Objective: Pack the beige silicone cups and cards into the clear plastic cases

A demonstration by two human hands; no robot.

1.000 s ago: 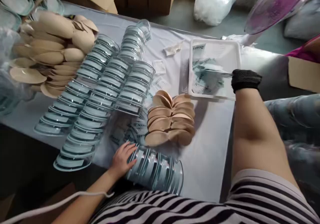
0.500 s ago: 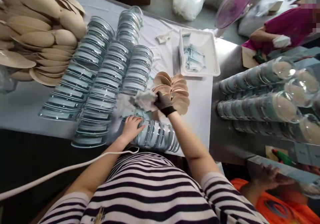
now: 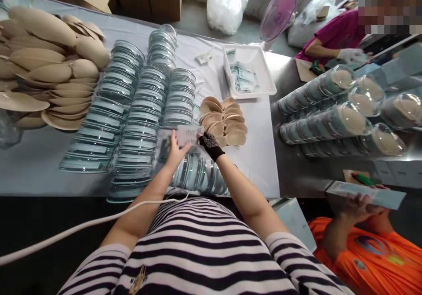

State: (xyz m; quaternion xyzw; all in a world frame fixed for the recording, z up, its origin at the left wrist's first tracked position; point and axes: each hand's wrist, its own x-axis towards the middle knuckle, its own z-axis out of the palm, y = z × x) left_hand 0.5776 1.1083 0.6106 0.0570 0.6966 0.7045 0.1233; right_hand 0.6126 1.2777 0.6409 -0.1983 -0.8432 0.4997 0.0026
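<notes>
white table: paper slip pinched between both grips.

head view (steeply downward), near table

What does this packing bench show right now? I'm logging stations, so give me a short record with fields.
left hand: bare left hand on a small white packet
right hand: black-gloved right hand pinching the same packet
below hands: row of clear lids lying on its side
beside: stack of tan round pads
tray: white tray with packets
table left: rows of clear lids, pile of tan pads
others: person in orange, person in magenta
</notes>
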